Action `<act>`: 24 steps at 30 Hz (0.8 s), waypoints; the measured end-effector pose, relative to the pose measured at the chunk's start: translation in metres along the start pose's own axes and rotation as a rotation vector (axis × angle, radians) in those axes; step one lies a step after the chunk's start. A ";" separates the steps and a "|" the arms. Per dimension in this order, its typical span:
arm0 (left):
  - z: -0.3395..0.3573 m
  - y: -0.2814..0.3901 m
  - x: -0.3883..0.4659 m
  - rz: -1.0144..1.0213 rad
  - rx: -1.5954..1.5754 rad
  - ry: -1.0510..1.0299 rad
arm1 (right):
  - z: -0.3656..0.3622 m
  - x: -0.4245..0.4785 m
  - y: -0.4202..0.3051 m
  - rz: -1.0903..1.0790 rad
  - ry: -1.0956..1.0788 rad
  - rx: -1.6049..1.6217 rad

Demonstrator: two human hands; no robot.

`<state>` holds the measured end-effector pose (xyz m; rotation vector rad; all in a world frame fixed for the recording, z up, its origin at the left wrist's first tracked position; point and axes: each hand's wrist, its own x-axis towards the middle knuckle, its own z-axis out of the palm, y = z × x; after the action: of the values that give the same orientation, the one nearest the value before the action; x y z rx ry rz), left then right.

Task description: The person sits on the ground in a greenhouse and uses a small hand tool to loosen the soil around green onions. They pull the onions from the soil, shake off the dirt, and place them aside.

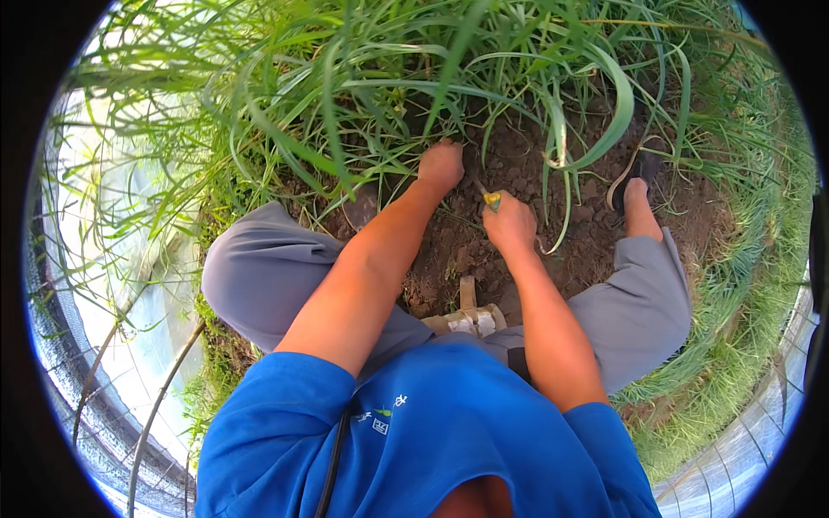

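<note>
My right hand point(510, 221) grips a small hand tool by its yellow and green handle point(493, 199). The tool's thin metal shaft point(478, 184) slants up and left towards the loose brown soil point(518, 152); its tip is hard to make out. Just left of it, my left hand point(443, 163) is curled low at the base of thin grass blades point(395, 152), its fingers closed on some of them. Long, broad green leaves point(447, 71) arch over the soil beyond both hands. Part of what the left fingers hold is hidden.
My bent legs in grey trousers point(272, 278) frame the soil, and a dark shoe point(641, 173) rests at the right. Between the legs is a beige object point(476, 318) with a strap. Pale plastic sheeting point(152, 317) and curved poles point(162, 395) stand left; grass point(732, 369) grows right.
</note>
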<state>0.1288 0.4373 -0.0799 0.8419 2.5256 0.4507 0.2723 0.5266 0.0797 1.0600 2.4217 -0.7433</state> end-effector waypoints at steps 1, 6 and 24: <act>0.002 0.003 0.001 0.025 0.091 -0.015 | 0.001 0.003 -0.001 -0.013 -0.017 0.021; 0.022 -0.005 0.037 0.071 0.426 -0.261 | 0.006 0.006 -0.003 0.083 -0.051 0.112; 0.004 -0.017 0.116 0.077 -0.265 -0.729 | 0.031 0.051 0.095 0.286 -0.148 0.561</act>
<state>0.0395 0.4979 -0.1254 0.8140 1.7301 0.3982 0.3162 0.5905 -0.0017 1.4548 1.9172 -1.3825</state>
